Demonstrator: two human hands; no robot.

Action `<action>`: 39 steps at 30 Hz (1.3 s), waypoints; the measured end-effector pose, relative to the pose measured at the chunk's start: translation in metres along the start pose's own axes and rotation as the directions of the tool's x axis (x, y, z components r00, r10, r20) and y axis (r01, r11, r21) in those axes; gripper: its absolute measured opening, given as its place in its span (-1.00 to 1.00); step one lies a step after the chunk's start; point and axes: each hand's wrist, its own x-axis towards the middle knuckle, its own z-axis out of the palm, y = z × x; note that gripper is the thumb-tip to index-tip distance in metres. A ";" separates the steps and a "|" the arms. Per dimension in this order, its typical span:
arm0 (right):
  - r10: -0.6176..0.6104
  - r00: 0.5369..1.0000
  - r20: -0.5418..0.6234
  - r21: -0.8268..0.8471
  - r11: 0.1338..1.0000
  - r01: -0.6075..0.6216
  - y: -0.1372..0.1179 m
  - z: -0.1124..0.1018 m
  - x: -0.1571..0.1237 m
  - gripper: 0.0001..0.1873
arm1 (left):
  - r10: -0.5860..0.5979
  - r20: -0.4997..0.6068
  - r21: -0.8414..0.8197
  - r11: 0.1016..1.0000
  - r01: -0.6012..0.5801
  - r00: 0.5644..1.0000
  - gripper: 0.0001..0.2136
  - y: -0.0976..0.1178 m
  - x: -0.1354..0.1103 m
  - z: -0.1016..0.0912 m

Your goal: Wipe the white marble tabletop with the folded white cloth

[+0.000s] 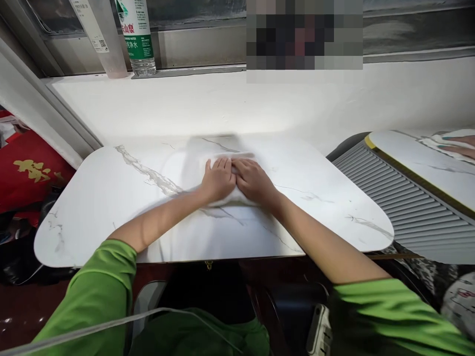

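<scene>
Side by side at the middle of a white marble-patterned table, my left hand and my right hand press down on a folded white cloth. The fingers of my left hand curl over the cloth's far part. My right hand touches the left one, with its fingers bent onto the same cloth. Most of the cloth is hidden beneath both hands, and its edges blend into the white tabletop.
A green-labelled water bottle and a translucent container stand on the sill behind. At right, a co-worker's hand rests on a white cloth over another table. A red bag lies at left. A white cable crosses below.
</scene>
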 end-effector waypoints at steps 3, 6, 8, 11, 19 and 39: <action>0.076 0.997 -0.002 -0.045 0.996 -0.076 0.025 0.010 0.042 -0.57 | -0.005 -0.018 -0.009 1.000 0.005 1.000 -0.49 -0.016 0.048 0.000; 0.124 0.992 -0.013 -0.060 0.990 -0.124 0.041 0.019 0.073 -0.57 | 0.003 -0.051 -0.011 1.000 -0.003 0.999 -0.50 -0.032 0.082 0.000; 0.148 0.989 -0.017 -0.054 0.987 -0.149 0.046 0.022 0.085 -0.57 | 0.011 -0.059 -0.011 1.000 -0.011 0.998 -0.51 -0.039 0.095 0.000; 0.168 0.986 -0.010 -0.054 0.984 -0.168 0.048 0.023 0.090 -0.55 | 0.021 -0.047 0.007 1.000 -0.021 0.999 -0.51 -0.042 0.102 0.000; 0.086 0.996 0.011 -0.077 0.993 -0.085 0.032 0.012 0.042 -0.47 | 0.017 -0.019 0.039 0.999 -0.016 1.000 -0.49 -0.020 0.053 0.000; 0.316 0.947 -0.057 -0.095 0.942 -0.320 0.091 -0.084 -0.149 -0.54 | 0.283 -0.043 0.072 0.957 -0.279 0.958 -0.49 0.165 -0.006 0.056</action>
